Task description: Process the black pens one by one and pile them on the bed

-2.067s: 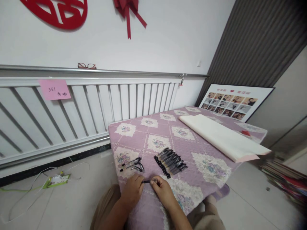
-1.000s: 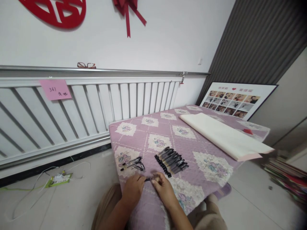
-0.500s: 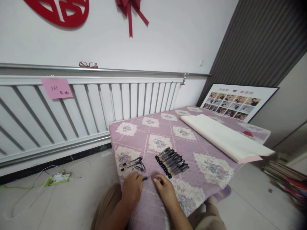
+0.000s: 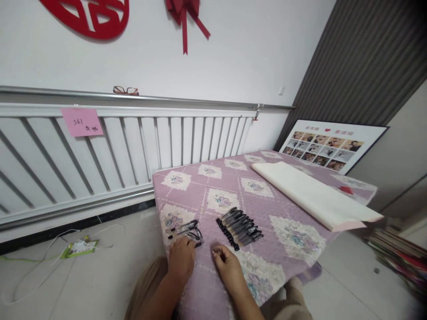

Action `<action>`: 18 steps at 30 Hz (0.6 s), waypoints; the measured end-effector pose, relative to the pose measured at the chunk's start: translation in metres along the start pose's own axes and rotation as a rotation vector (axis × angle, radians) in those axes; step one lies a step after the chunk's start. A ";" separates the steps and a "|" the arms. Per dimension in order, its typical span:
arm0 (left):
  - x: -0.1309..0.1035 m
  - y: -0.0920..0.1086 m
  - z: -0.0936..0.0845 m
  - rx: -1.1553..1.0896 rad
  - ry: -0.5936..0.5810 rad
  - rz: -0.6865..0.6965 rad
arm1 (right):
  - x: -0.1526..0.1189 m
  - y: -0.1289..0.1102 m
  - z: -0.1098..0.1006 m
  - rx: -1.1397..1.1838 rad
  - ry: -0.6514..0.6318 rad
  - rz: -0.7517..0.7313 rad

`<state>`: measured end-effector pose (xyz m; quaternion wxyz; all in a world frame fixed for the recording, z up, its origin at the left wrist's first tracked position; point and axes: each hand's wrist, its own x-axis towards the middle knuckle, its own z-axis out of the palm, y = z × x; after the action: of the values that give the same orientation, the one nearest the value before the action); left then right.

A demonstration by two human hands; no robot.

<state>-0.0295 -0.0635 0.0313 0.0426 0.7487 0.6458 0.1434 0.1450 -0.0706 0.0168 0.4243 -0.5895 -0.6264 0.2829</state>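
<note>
Left hand (image 4: 182, 257) palm-down left of pen row (image 4: 240, 226), touching black piece (image 4: 199, 244), grip unclear, right hand (image 4: 227, 263) pinched, contents unclear, pens slanting away rightward

Ten o'clock: we read "361" handwritten on a pink note (image 4: 82, 123) on the white radiator (image 4: 196, 138); two characters beneath, unclear to us. Near eleven: red cut-out character (image 4: 96, 22) on the wall (image 4: 240, 58), cropped. Three: photo board (image 4: 333, 146), title characters flanking a heart (image 4: 327, 130), too blurred. Five: pale marks on black pens (image 4: 240, 226), too small.
</note>
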 end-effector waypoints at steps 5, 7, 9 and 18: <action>0.008 -0.007 0.003 -0.002 0.028 0.024 | -0.004 -0.006 0.002 -0.049 0.001 -0.065; 0.010 -0.009 0.004 -0.007 0.037 0.037 | -0.005 -0.008 0.004 -0.081 -0.006 -0.090; 0.012 -0.010 0.005 -0.009 0.048 0.039 | -0.005 -0.009 0.006 -0.138 -0.015 -0.116; 0.015 -0.010 0.004 -0.003 0.046 0.012 | 0.013 -0.014 0.025 -0.297 -0.076 -0.200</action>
<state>-0.0364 -0.0467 0.0272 0.0280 0.7490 0.6420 0.1615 0.1169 -0.0560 0.0189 0.3346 -0.5694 -0.7324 0.1657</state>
